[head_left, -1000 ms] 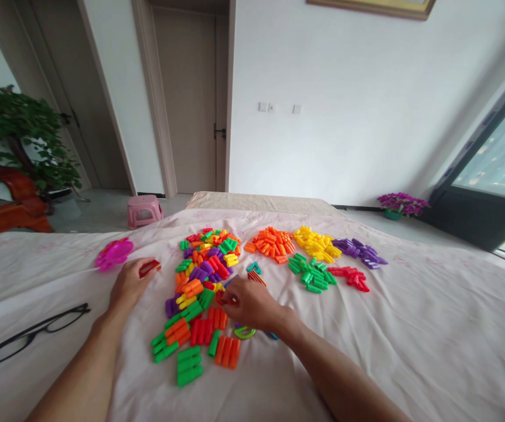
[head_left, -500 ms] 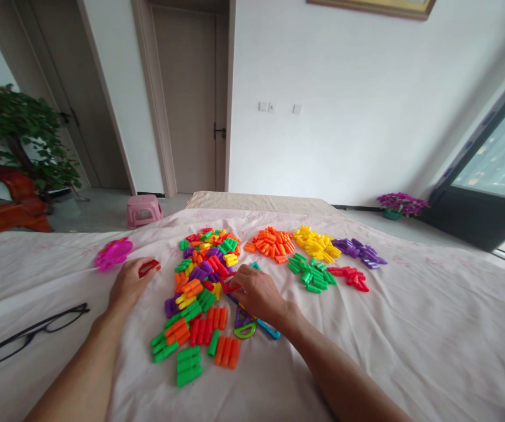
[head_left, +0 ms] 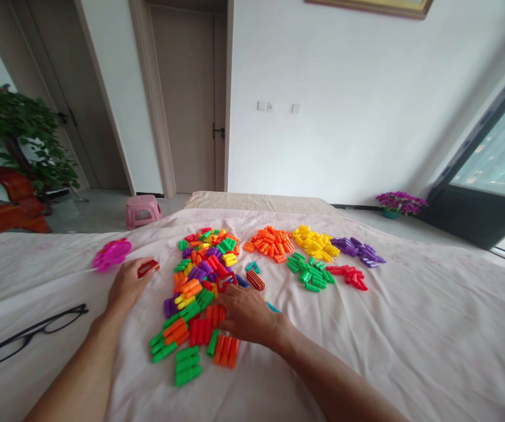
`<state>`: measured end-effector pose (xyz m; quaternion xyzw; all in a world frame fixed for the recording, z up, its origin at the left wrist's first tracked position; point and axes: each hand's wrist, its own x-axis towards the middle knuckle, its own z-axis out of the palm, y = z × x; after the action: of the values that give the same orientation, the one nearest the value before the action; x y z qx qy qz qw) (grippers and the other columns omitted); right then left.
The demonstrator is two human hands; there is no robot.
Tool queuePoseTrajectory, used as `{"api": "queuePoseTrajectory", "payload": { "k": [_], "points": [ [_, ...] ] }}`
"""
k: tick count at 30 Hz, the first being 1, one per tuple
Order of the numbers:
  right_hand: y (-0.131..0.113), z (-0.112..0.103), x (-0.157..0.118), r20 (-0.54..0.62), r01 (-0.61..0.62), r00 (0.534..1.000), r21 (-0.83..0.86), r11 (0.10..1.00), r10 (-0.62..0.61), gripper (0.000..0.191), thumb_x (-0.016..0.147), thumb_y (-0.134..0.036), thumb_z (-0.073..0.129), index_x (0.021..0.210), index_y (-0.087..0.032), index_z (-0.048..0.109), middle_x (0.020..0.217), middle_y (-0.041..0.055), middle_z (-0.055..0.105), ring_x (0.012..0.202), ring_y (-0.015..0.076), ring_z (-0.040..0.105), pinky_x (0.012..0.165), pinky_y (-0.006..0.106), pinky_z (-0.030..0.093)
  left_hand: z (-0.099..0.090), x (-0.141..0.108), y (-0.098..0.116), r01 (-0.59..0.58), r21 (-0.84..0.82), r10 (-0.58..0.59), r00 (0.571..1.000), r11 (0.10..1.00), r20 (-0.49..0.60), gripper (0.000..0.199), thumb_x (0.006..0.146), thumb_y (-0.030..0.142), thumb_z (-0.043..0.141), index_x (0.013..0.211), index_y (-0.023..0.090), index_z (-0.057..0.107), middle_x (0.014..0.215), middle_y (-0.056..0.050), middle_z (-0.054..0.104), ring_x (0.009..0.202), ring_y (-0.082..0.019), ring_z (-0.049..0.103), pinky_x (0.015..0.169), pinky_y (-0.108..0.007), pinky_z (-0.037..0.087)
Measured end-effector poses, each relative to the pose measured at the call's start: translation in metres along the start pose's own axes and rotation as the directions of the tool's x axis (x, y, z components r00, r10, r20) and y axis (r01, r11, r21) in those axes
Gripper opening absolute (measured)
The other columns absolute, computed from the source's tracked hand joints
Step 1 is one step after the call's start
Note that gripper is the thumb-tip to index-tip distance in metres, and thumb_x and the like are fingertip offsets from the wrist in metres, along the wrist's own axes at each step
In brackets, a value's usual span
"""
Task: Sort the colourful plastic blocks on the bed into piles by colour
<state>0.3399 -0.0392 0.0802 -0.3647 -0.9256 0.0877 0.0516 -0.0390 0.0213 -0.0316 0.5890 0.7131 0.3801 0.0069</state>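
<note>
At the left of the loose pieces, my left hand (head_left: 126,286) pinches a red plastic piece (head_left: 148,268) with openings in it. My right hand (head_left: 248,312) is low over the near right of the mixed pile, palm down. Its thumb and forefinger look apart, and I see nothing between them. Just beyond its fingertips lies a red frame-shaped piece (head_left: 227,283). A striped red and yellow stack (head_left: 255,279) and a teal frame piece (head_left: 252,267) lie behind the knuckles. The mixed pile (head_left: 202,272) holds tube-shaped plastic blocks in several colours.
Sorted blocks lie to the right: orange (head_left: 271,243), yellow (head_left: 316,243), green (head_left: 310,272), purple (head_left: 360,251) and red (head_left: 349,275). Black-framed glasses (head_left: 28,337) and a pink plastic toy (head_left: 114,254) lie on the left of the cloth (head_left: 410,340). Beyond stands a pink stool (head_left: 143,211).
My right hand has drawn back toward me, uncovering the red frame piece and the striped stack. It now covers the purple and lime shapes. The left hand stays put with its red piece.
</note>
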Motion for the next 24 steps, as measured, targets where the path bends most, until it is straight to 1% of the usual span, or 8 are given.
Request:
{"api": "queuePoseTrajectory", "payload": {
  "k": [5, 8, 10, 13, 15, 17, 20, 24],
  "points": [
    [0.005, 0.005, 0.001, -0.069, -0.075, 0.993, 0.203, 0.976, 0.091, 0.021, 0.078, -0.022, 0.068, 0.099, -0.021, 0.065, 0.091, 0.0030, 0.070, 0.076, 0.0167, 0.062, 0.060, 0.024, 0.037, 0.000, -0.001, 0.001, 0.015, -0.003, -0.015, 1.000, 1.000, -0.001, 0.047, 0.082, 0.045, 0.057, 0.118, 0.017, 0.069, 0.116, -0.011, 0.072, 0.108, -0.027, 0.066, 0.097, -0.037, 0.052],
    [0.014, 0.009, 0.006, -0.163, -0.094, 0.971, 0.416, 0.904, 0.175, 0.013, 0.078, -0.021, 0.068, 0.090, -0.021, 0.062, 0.075, -0.0030, 0.063, 0.064, 0.0112, 0.055, 0.057, 0.022, 0.033, -0.007, -0.002, 0.013, -0.014, 0.066, 0.017, 0.999, 0.998, -0.036, 0.045, 0.083, 0.046, 0.058, 0.115, 0.016, 0.070, 0.113, -0.012, 0.073, 0.107, -0.028, 0.065, 0.098, -0.040, 0.050],
    [0.022, 0.013, 0.013, -0.203, -0.100, 0.946, 0.559, 0.823, 0.253, 0.014, 0.076, -0.023, 0.070, 0.085, -0.020, 0.060, 0.071, -0.0043, 0.060, 0.062, 0.0102, 0.053, 0.055, 0.021, 0.033, -0.013, -0.004, 0.026, -0.070, 0.131, 0.085, 0.989, 0.989, -0.117, 0.043, 0.086, 0.047, 0.056, 0.111, 0.016, 0.071, 0.112, -0.013, 0.073, 0.109, -0.029, 0.064, 0.100, -0.043, 0.048],
    [0.038, 0.018, 0.023, -0.188, -0.098, 0.907, 0.775, 0.625, 0.376, 0.014, 0.076, -0.025, 0.067, 0.083, -0.020, 0.057, 0.070, -0.0041, 0.060, 0.062, 0.0109, 0.055, 0.054, 0.020, 0.037, -0.021, -0.006, 0.052, -0.218, 0.121, 0.240, 0.946, 0.968, -0.218, 0.038, 0.091, 0.045, 0.052, 0.107, 0.017, 0.072, 0.112, -0.012, 0.072, 0.110, -0.027, 0.063, 0.103, -0.042, 0.046],
    [0.049, 0.020, 0.028, -0.161, -0.079, 0.891, 0.866, 0.493, 0.424, 0.015, 0.076, -0.029, 0.066, 0.084, -0.020, 0.057, 0.069, -0.0039, 0.061, 0.061, 0.0114, 0.057, 0.054, 0.021, 0.039, -0.021, -0.008, 0.066, -0.310, 0.092, 0.323, 0.921, 0.946, -0.216, 0.035, 0.093, 0.043, 0.051, 0.105, 0.018, 0.072, 0.110, -0.011, 0.073, 0.107, -0.025, 0.064, 0.102, -0.039, 0.047],
    [0.063, 0.019, 0.030, -0.154, -0.059, 0.875, 0.906, 0.418, 0.458, 0.020, 0.076, -0.035, 0.066, 0.084, -0.020, 0.058, 0.067, -0.0034, 0.062, 0.057, 0.0114, 0.056, 0.052, 0.021, 0.040, -0.018, -0.010, 0.074, -0.347, 0.109, 0.362, 0.914, 0.932, -0.183, 0.033, 0.093, 0.040, 0.050, 0.105, 0.018, 0.072, 0.110, -0.010, 0.074, 0.107, -0.025, 0.065, 0.100, -0.039, 0.047],
    [0.089, 0.013, 0.027, -0.191, -0.037, 0.814, 0.925, 0.377, 0.549, 0.031, 0.073, -0.045, 0.070, 0.084, -0.018, 0.061, 0.066, -0.0011, 0.064, 0.054, 0.0112, 0.055, 0.049, 0.022, 0.040, -0.014, -0.014, 0.070, -0.281, 0.184, 0.309, 0.940, 0.942, -0.147, 0.033, 0.092, 0.035, 0.049, 0.106, 0.017, 0.073, 0.110, -0.011, 0.075, 0.107, -0.027, 0.065, 0.099, -0.040, 0.047],
    [0.127, 0.007, 0.020, -0.215, -0.034, 0.683, 0.945, 0.325, 0.698, 0.038, 0.068, -0.049, 0.074, 0.081, -0.015, 0.064, 0.066, 0.0026, 0.067, 0.052, 0.0114, 0.057, 0.046, 0.021, 0.039, -0.014, -0.015, 0.051, -0.034, 0.263, 0.068, 0.990, 0.964, -0.124, 0.036, 0.090, 0.036, 0.048, 0.106, 0.017, 0.074, 0.109, -0.012, 0.076, 0.100, -0.030, 0.067, 0.089, -0.043, 0.050]
  ]
}}
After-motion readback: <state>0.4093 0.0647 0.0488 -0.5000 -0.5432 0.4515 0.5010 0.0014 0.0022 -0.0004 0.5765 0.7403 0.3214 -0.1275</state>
